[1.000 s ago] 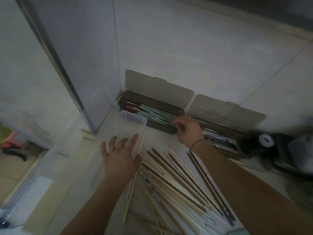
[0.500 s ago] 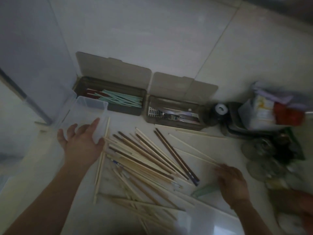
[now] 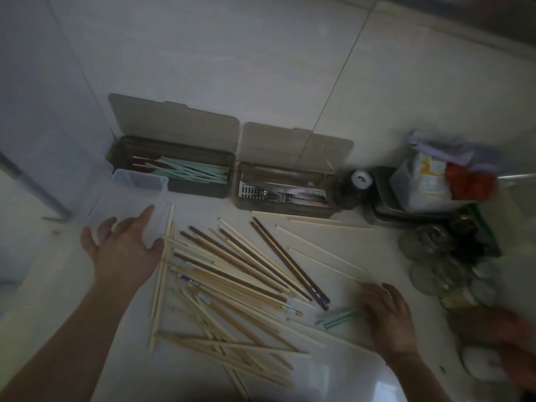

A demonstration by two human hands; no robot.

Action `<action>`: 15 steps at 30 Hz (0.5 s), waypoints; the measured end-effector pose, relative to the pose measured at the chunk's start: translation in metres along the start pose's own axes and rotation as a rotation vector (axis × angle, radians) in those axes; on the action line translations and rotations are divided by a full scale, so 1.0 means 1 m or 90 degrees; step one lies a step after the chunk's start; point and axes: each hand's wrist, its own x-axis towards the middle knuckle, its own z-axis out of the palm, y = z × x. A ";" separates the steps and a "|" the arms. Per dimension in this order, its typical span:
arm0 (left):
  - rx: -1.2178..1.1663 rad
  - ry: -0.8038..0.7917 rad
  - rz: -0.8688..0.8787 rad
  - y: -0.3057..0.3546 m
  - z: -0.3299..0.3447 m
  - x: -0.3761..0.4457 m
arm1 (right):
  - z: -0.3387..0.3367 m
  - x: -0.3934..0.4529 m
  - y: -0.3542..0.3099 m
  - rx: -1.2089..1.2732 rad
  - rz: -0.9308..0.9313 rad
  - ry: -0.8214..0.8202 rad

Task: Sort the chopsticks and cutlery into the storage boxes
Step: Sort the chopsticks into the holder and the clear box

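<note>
Smoky-brown plastic storage boxes, two of them, stand open at the far wall: the left box [image 3: 174,166] holds mint and dark red chopsticks lying left-right, the right box [image 3: 285,190] holds metal cutlery. One loose chopstick pile [image 3: 232,274] fans near-right to far-left on the counter. Since half a second ago, the right hand [image 3: 388,314] has stayed on the mint chopsticks [image 3: 338,317], fingers curled; grip unclear. Left hand [image 3: 121,248] rests spread.

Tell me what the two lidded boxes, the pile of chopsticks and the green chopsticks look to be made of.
Left storage box and right storage box: smoky translucent plastic, since the wall seam shows through their raised lids. Piled chopsticks: matte pale and brown sticks, probably bamboo or wood. Green chopsticks by the right hand: even mint colour, likely plastic or melamine; too blurred for certainty.
</note>
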 end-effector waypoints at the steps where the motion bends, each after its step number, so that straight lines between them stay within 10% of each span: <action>1: -0.002 0.002 0.002 0.000 0.000 0.000 | -0.002 0.003 -0.001 -0.003 -0.013 0.005; 10: -0.007 0.014 0.003 0.002 0.000 -0.002 | -0.014 0.093 -0.077 0.340 0.112 0.021; 15: -0.019 0.031 -0.001 0.000 -0.001 -0.002 | -0.013 0.170 -0.175 0.387 -0.082 -0.030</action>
